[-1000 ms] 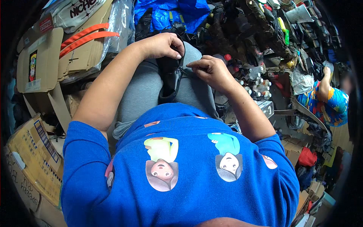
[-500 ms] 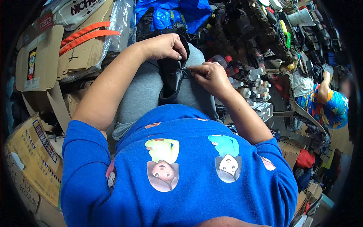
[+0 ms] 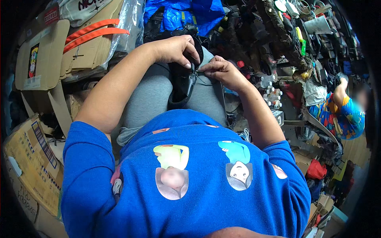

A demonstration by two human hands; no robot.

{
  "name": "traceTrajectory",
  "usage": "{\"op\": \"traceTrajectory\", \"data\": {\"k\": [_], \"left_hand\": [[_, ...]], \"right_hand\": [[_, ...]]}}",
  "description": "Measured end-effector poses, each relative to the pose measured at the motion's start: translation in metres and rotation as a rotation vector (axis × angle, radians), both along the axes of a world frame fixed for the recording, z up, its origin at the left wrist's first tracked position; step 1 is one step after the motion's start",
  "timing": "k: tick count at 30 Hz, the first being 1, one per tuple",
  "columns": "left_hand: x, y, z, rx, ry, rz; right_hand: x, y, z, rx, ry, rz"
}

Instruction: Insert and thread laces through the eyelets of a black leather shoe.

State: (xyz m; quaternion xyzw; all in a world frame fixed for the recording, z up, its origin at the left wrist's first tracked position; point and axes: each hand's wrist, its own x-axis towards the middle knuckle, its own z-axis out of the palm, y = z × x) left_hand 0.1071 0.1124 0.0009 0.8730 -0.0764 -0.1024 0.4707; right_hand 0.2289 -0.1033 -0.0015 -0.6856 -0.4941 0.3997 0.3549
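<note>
One left hand, one right hand, one black shoe, one blue T-shirt, two whole printed cartoon figures, two orange straps, one other person in multicoloured clothing

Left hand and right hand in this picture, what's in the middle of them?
Part of the black shoe lies between the left hand and the right hand; the head view shows that.

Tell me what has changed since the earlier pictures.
The fingers of the left hand have moved down in the picture, nearer the fingertips of the right hand. Nothing visibly taken up or let go. The black shoe stays on the lap, the left hand still at it.
</note>
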Motion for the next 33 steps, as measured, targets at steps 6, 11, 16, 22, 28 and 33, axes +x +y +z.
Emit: {"op": "traceTrajectory", "data": {"k": [6,11,16,22,28,33], "left_hand": [[-0.001,-0.002,0.002,-0.028,-0.003,0.031],[-0.004,-0.002,-0.005,-0.033,-0.042,0.062],[-0.023,-0.013,-0.008,0.077,-0.289,0.256],[-0.088,-0.012,0.003,0.449,-0.214,0.446],[-0.109,0.021,0.031,0.297,-0.134,0.772],[-0.166,0.066,0.038,0.631,-0.175,0.962]], "right_hand": [[0.005,-0.001,-0.009,-0.010,0.056,-0.008],[0.000,0.001,-0.014,0.058,-0.020,-0.005],[-0.020,0.005,-0.002,0.113,-0.234,-0.063],[-0.011,0.025,0.020,0.200,-0.381,-0.054],[-0.012,0.038,0.018,-0.074,-0.477,-0.084],[-0.026,0.025,0.012,0.058,-0.326,-0.194]]}}
